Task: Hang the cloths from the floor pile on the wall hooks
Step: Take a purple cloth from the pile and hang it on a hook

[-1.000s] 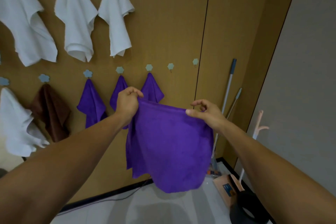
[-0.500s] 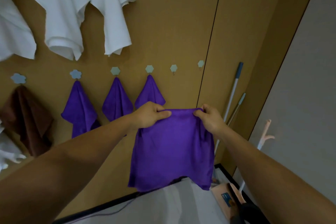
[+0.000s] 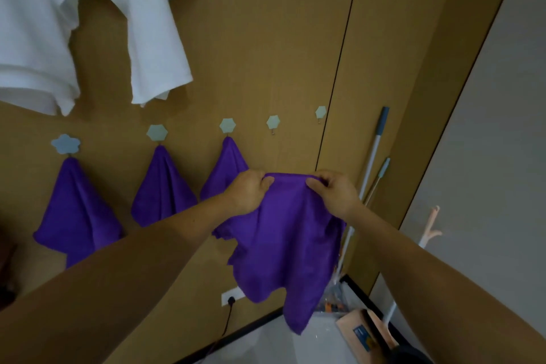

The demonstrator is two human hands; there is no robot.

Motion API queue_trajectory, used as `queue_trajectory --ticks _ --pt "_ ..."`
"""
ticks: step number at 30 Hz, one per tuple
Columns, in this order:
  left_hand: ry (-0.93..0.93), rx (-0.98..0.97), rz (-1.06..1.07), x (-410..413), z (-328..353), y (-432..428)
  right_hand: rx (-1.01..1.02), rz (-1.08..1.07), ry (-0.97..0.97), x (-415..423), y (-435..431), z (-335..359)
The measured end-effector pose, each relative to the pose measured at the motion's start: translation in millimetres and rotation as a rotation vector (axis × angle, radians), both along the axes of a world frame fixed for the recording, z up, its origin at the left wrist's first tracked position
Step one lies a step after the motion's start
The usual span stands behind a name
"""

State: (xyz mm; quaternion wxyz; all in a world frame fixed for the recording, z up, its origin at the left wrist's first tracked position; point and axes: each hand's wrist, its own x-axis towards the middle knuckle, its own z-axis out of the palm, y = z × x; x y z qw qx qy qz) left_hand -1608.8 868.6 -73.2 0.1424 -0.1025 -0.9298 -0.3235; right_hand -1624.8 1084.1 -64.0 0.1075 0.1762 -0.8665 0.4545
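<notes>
White cloths (image 3: 38, 38) cut off top-left; third hung purple cloth (image 3: 227, 168) partly behind left hand (image 3: 248, 192).

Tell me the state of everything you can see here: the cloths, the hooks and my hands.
Held purple cloth, gripped by its top edge, hanging loose, on no hook.
Left hand, gripping the cloth's top edge.
Right hand, gripping that edge too.
Three other purple cloths, each hung on a hook.
Two hooks right of them, bare.
White cloths, hanging above.
Plug, in its socket.

Left hand (image 3: 249, 190) and right hand (image 3: 336, 195) bare; forearms (image 3: 133, 260) apparently bare too.
</notes>
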Motion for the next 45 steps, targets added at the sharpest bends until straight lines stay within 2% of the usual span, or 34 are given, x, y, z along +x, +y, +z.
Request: queue_trajectory --ticks 4,8,17,24,28,31,34,37,42,44,45 --pt "0.020 0.086 0.055 -41.5 -5.5 15.4 -0.020 -0.059 0.009 -56.1 -4.1 -6.8" --pt "0.056 0.103 0.085 -85.5 -5.7 14.3 -0.088 0.015 -0.012 -117.5 -5.6 -11.8" --pt "0.187 -0.012 0.379 -184.1 -0.3 13.0 -0.023 0.129 0.064 -245.3 -14.2 -5.7" --pt "0.223 0.123 0.580 -242.9 -1.5 0.7 -0.005 0.153 0.129 -303.6 -54.6 4.5" --pt "0.181 0.104 0.661 -261.8 -7.1 -6.6 0.034 0.093 0.112 -326.3 -74.6 -1.6" --pt "0.172 0.065 0.719 -268.1 -8.5 -7.2 -0.039 0.028 0.058 -333.2 -81.8 -10.5" --pt "0.102 0.050 0.754 -269.1 -15.5 -6.6 -0.132 0.000 -0.019 -336.0 -81.5 -20.7" --pt "-0.042 0.142 0.732 -272.1 -24.0 -5.0 -0.172 -0.032 -0.054 -336.3 -80.9 -26.9" --pt "-0.401 0.614 0.592 -281.7 -27.4 5.8 -0.048 0.021 -0.160 -337.3 -76.8 -31.9" --pt "-0.468 0.614 0.555 -283.5 -24.5 10.8 0.051 0.024 -0.173 -332.6 -73.6 -31.0" --pt "-0.455 0.501 0.545 -285.1 -23.1 11.3 0.126 0.003 -0.150 -330.2 -72.7 -30.7"
